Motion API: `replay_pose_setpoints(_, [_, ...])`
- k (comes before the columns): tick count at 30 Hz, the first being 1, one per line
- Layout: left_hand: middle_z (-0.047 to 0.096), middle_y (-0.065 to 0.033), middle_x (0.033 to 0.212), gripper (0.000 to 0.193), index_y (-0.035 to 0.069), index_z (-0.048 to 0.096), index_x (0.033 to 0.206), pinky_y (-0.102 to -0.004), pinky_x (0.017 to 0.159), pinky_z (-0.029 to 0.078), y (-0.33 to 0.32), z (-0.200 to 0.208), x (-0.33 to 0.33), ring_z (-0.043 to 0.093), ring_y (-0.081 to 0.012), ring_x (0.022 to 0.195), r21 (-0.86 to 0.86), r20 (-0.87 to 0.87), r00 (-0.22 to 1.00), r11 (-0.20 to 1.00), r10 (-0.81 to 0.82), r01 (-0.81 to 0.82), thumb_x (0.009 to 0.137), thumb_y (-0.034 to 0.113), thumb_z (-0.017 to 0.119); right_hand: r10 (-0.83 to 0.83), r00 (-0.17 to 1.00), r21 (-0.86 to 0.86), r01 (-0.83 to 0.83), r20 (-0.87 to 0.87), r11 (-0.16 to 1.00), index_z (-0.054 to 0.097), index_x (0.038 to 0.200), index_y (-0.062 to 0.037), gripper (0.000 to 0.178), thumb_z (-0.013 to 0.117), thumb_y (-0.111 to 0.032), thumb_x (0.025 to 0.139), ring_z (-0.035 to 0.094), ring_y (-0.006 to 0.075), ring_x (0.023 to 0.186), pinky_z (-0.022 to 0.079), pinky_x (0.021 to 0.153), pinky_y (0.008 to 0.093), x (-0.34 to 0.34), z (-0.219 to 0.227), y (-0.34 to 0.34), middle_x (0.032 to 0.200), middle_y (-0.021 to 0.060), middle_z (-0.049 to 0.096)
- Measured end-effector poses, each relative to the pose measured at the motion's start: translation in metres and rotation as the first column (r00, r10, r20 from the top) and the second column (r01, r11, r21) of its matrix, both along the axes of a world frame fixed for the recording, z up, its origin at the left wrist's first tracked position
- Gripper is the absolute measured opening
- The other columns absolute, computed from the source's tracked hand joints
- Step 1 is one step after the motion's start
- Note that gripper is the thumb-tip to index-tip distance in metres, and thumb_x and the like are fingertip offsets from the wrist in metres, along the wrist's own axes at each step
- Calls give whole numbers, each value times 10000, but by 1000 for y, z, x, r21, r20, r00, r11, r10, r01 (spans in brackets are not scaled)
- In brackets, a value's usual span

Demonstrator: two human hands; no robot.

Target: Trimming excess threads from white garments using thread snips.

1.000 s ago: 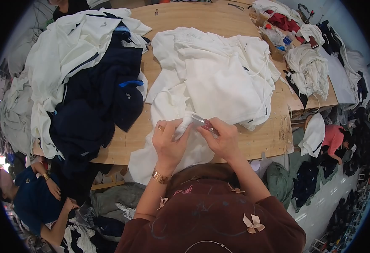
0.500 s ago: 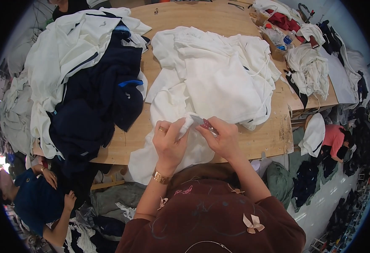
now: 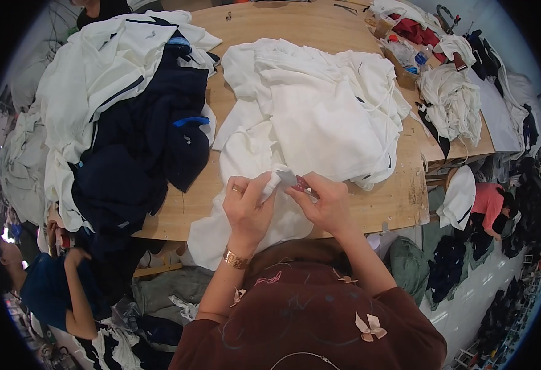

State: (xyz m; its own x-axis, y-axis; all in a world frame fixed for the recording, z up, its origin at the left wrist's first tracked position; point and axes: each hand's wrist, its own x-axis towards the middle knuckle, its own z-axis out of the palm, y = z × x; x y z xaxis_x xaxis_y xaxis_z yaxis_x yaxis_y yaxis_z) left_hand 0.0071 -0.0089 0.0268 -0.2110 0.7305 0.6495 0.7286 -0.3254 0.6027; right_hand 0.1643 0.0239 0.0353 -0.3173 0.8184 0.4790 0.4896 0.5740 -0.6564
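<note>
Holding a fold of white cloth (image 3: 275,176), our left hand (image 3: 246,200) is narrow, with thumb and fingers pinched together just toward seven o'clock from the middle of the view. Our right hand (image 3: 320,202), toward four o'clock of the middle, is closed round the dark red handle of a small cutter (image 3: 301,184); its metal blade (image 3: 286,177) points to ten o'clock and meets the pinched fold, though we cannot tell whether its edge bites into the cloth or only lies against it. From the fold the cloth spreads down over the edge of the table (image 3: 381,209) toward six o'clock. Past our hands, from twelve to one o'clock, rests a heap of white clothes (image 3: 326,123); dark blue clothes (image 3: 141,135) lie between nine and ten, with white shirts (image 3: 92,80) beside them. One person in a blue shirt (image 3: 48,287) is at eight o'clock, another in a pink top (image 3: 488,203) at three. As we judge it, the step in hand is close blade work at the pinched fold. The next move calls for a steady left pinch, the cloth drawn snug, and a small, careful turn of the right wrist, keeping our left fingertips clear of the blade.
</note>
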Motion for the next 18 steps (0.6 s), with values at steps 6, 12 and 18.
replay_pose_setpoints(6, [468, -45, 631, 311, 80, 662, 908, -315, 532, 394, 0, 0, 0, 475, -212, 620, 4, 13, 1000, 1000, 3, -3, 613, 21, 739, -1, 1000, 18, 1, -7, 1000, 571, 718, -35, 198, 709, -171, 760, 489, 209, 430, 371, 421, 304, 1, -2, 1, 572, 90, 529])
replay_pose_setpoints(12, [542, -62, 678, 237, 54, 643, 838, -315, 530, 405, -2, 6, 2, 500, -216, 605, -59, 102, 994, 998, 29, -23, 639, 70, 772, -26, 999, -77, 24, -33, 997, 578, 726, -30, 203, 714, -177, 755, 486, 197, 438, 374, 431, 292, 4, -2, -1, 573, 88, 527])
replay_pose_setpoints(18, [564, -73, 692, 229, 45, 630, 804, -317, 520, 409, -1, 4, 1, 520, -221, 606, -43, 78, 996, 999, 31, -28, 641, 90, 784, -18, 1000, -16, 18, 9, 1000, 582, 724, -36, 209, 726, -186, 740, 507, 224, 452, 381, 431, 298, 3, -3, -2, 584, 90, 535])
